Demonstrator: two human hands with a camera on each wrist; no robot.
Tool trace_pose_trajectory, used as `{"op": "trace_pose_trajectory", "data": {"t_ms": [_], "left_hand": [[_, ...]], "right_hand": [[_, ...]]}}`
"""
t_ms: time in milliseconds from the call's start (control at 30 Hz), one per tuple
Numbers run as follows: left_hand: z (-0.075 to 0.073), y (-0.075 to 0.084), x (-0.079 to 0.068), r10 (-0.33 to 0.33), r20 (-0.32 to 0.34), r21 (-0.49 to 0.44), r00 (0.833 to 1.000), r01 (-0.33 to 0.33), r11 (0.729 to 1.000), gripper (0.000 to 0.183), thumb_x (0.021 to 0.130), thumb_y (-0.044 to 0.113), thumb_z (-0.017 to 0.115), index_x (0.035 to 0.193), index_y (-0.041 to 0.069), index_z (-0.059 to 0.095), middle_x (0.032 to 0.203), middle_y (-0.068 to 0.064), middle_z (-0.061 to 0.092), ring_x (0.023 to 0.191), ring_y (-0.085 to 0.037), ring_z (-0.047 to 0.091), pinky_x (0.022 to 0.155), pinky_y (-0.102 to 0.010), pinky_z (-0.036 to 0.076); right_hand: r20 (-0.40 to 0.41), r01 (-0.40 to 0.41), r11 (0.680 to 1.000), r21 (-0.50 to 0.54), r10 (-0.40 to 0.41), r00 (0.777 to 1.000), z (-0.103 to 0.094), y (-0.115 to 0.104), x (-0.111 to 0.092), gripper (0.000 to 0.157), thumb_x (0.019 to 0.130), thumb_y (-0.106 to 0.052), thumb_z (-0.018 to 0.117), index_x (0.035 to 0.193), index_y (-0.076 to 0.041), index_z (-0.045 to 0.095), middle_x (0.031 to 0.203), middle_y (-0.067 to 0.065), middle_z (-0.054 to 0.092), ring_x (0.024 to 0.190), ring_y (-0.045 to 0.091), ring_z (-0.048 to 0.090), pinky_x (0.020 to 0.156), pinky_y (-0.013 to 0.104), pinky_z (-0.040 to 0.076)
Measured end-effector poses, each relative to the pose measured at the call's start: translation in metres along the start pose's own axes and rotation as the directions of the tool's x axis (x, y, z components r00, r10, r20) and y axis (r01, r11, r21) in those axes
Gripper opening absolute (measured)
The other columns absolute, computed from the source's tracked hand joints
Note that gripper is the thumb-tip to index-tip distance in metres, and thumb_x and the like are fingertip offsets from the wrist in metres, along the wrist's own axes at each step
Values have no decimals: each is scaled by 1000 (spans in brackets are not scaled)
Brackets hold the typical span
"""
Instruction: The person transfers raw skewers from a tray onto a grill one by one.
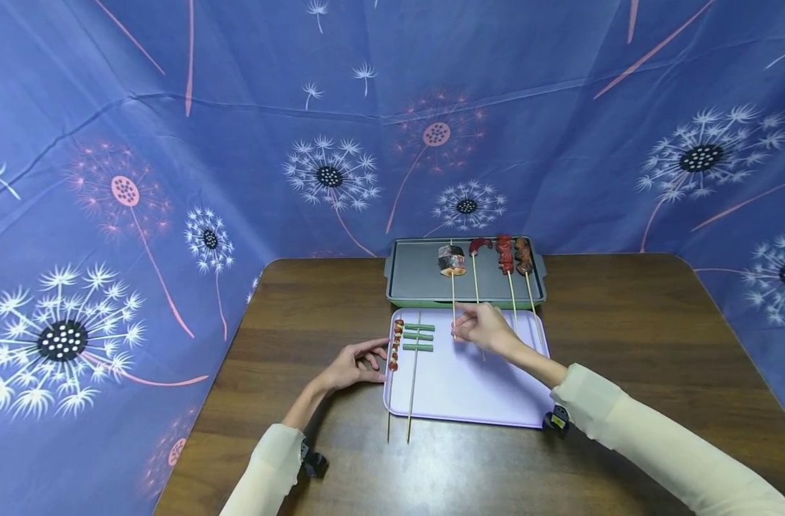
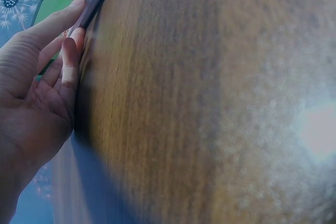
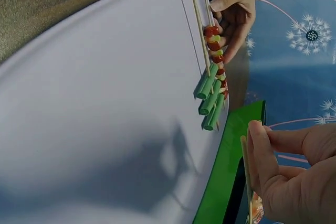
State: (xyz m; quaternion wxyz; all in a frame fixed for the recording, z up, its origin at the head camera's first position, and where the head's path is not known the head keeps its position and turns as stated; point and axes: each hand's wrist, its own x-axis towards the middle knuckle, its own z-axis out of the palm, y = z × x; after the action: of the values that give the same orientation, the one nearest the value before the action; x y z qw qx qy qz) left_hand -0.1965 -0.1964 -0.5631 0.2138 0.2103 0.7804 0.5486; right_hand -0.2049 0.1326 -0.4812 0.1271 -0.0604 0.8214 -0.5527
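Note:
My right hand (image 1: pixel 485 328) pinches the bare stick of a skewer (image 1: pixel 452 261) between thumb and fingertips. Its chunky dark-and-pale pieces are over the grey grill plate (image 1: pixel 421 272). In the right wrist view, the right hand (image 3: pixel 296 166) is beside the plate's green side, with part of the stick showing. My left hand (image 1: pixel 352 367) is at the left rim of the lilac tray (image 1: pixel 482 394), fingertips against the edge. The left wrist view shows this hand (image 2: pixel 44 77) with extended, loosely bent fingers. Close to it lies a skewer of small red and yellow pieces (image 1: pixel 396 344).
A skewer with several green pieces (image 1: pixel 419 337) lies on the tray's left side. A dark red curled skewer (image 1: pixel 479 246), a red meat skewer (image 1: pixel 505 254) and a brown one (image 1: pixel 524 256) rest on the grill plate. Wooden table (image 1: pixel 650 344) surrounds the tray.

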Motion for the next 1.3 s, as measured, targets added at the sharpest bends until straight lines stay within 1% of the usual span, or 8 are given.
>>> {"op": "trace_pose_trajectory", "data": {"t_ms": [400, 533, 667, 867, 1000, 1133, 1200, 1300], "left_hand": [[2, 0, 0, -11, 0, -13, 1000, 11, 1000, 77, 80, 1, 84, 149, 1, 49, 123, -26, 63, 87, -6, 61, 68, -16, 50], [3, 0, 0, -10, 0, -28, 1000, 10, 1000, 77, 81, 0, 83, 149, 1, 49, 123, -26, 63, 87, -7, 60, 67, -15, 49], [4, 0, 0, 9, 1, -36, 1000, -9, 999, 76, 80, -3, 82, 149, -2, 48, 122, -29, 63, 87, -8, 60, 67, -15, 49], [5, 0, -1, 18, 10, -32, 1000, -18, 999, 76, 80, -3, 82, 148, -4, 47, 122, -31, 62, 89, -12, 61, 69, -15, 50], [4, 0, -1, 16, -6, -31, 1000, -16, 999, 74, 81, -4, 82, 148, -4, 49, 121, -31, 62, 89, -12, 61, 68, -15, 50], [3, 1, -1, 5, -24, -47, 1000, -6, 999, 73, 81, -5, 82, 147, -4, 50, 121, -32, 62, 87, -9, 60, 68, -15, 52], [3, 1, -2, -1, -28, -57, 1000, -1, 998, 73, 81, -4, 82, 147, -4, 51, 122, -32, 62, 87, -8, 61, 69, -15, 53], [4, 3, -4, -16, -33, -69, 999, 14, 998, 71, 81, -5, 81, 145, -6, 51, 122, -33, 62, 87, -7, 61, 70, -15, 53]], "right_hand": [[-28, 22, 997, -72, -24, 999, 0, 0, 4, 54, 91, 8, 65, 142, 14, 49, 98, 25, 75, 81, 30, 77, 69, 26, 62], [-5, 12, 999, -39, -12, 1000, -4, -1, -1, 52, 93, 6, 63, 143, 15, 48, 100, 26, 74, 86, 35, 76, 74, 33, 63], [54, 47, 999, 5, -47, 997, -13, -1, -15, 55, 94, 5, 63, 145, 17, 44, 104, 30, 71, 89, 37, 75, 76, 36, 63], [110, 188, 976, 108, -200, 974, -38, 12, -51, 56, 92, 7, 68, 142, 17, 46, 109, 34, 68, 88, 13, 75, 74, 37, 63], [107, 279, 953, 118, -292, 951, -61, 26, -74, 49, 93, 6, 68, 138, 16, 52, 104, 11, 75, 87, 7, 74, 69, 39, 63], [119, 321, 941, 109, -333, 935, -87, 48, -93, 43, 94, 6, 66, 137, 4, 60, 102, -10, 75, 88, 5, 74, 65, 36, 62], [133, 334, 935, 123, -349, 928, -98, 62, -100, 43, 94, 8, 65, 136, 5, 60, 102, -11, 75, 87, 4, 74, 64, 34, 62], [160, 335, 930, 152, -357, 920, -111, 86, -105, 43, 94, 11, 63, 136, 13, 54, 104, -1, 76, 86, 7, 74, 64, 35, 61]]}}
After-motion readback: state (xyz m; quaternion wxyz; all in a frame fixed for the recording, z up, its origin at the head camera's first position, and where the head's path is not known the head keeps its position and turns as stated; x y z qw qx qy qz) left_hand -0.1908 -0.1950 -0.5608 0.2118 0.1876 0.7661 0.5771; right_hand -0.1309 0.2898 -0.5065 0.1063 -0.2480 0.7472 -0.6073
